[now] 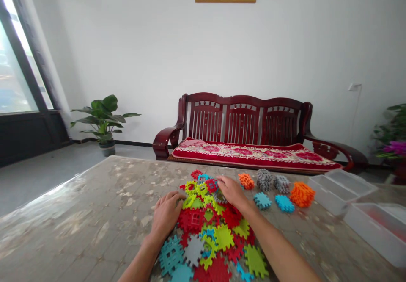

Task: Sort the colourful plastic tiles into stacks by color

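A heap of interlocking plastic tiles with toothed edges in red, lime green, blue and grey lies before me. My left hand rests along the heap's left side, fingers loosely spread and touching the outer tiles. Over the far right part of the heap reaches my right hand, its fingertips by a red window tile. The undersides of those fingers are hidden, so a grip does not show. Beneath the right palm a grey tile partly shows. Closest to me are a teal lattice tile and a flat grey tile.
Sorted stacks stand right of the heap: orange tiles, grey tiles and blue tiles. Two clear plastic boxes are at the table's right. Behind the patterned tabletop stands a wooden bench; a potted plant is left.
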